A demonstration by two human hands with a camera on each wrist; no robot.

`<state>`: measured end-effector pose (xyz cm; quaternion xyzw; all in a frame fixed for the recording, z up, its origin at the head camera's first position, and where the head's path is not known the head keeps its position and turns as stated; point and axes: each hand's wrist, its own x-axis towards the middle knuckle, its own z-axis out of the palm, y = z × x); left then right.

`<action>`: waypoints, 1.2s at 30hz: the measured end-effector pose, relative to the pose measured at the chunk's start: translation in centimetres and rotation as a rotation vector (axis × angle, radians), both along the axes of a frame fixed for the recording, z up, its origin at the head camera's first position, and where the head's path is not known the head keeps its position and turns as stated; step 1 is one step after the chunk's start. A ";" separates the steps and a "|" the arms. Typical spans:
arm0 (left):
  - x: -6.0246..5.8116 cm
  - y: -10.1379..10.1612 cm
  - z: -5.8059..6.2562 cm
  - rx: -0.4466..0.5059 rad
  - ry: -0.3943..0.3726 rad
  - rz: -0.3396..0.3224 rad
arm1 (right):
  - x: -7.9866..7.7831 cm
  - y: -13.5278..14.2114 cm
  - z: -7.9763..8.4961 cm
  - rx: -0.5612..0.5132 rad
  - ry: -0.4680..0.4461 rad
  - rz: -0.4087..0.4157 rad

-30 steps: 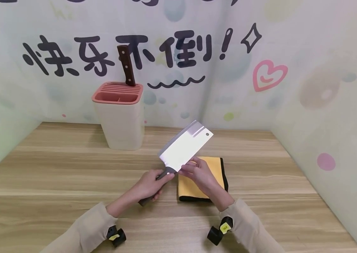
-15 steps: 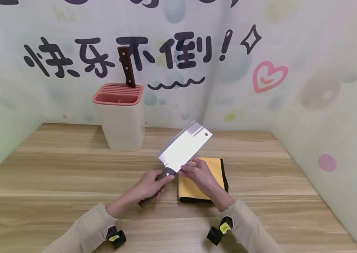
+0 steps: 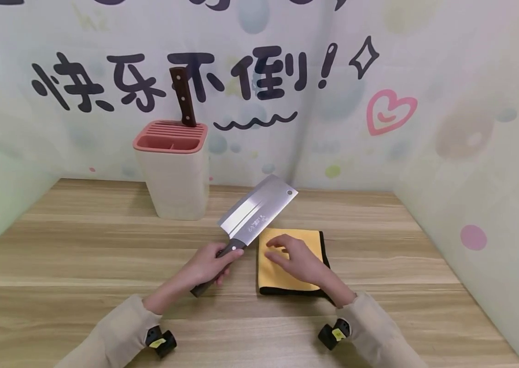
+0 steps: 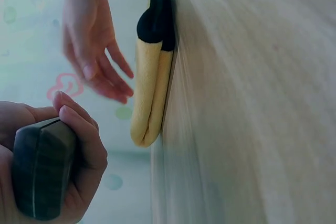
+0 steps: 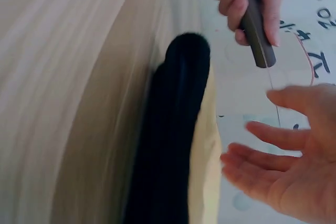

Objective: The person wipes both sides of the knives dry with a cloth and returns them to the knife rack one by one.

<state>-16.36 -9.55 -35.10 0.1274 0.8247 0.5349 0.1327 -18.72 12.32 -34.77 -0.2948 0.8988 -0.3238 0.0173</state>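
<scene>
Above the light wooden surface, I see the left hand gripping a wide, dark-handled metal cleaver. At its five o'clock, the right hand, fingers loose, hovers over a folded, black-edged yellow cloth.

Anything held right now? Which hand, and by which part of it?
Left hand: the cleaver, gripped by its dark handle, not the blade. Right hand: nothing held; it's above the yellow cloth.
</scene>
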 end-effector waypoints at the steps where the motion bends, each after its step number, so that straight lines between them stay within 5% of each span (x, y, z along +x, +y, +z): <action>1: 0.0 -0.1 0.0 -0.003 -0.002 0.002 | 0.2 0.2 0.1 0.072 0.033 0.020; 4: 0.0 -0.3 0.2 -0.007 -0.006 0.012 | 0.7 0.7 0.2 0.258 0.064 0.041; 10: -0.1 -0.7 0.3 -0.003 -0.003 0.019 | 1.3 1.8 0.1 0.476 -0.097 0.062; 13: -0.1 -0.9 0.3 -0.003 0.004 0.014 | 1.5 2.0 0.1 0.536 -0.146 0.082; 20: -0.2 -1.0 0.2 0.004 0.003 0.012 | 1.8 2.0 -0.4 0.593 -0.105 0.059; 23: -0.2 -1.0 0.1 0.003 -0.004 0.018 | 1.6 1.9 -0.9 0.595 -0.008 0.056; 31: 0.0 -1.0 0.4 0.013 -0.003 0.018 | -0.3 2.2 -2.3 0.562 0.471 0.061; 36: 0.0 -1.0 0.5 0.013 0.000 0.026 | -1.2 2.0 -1.9 0.539 0.498 0.091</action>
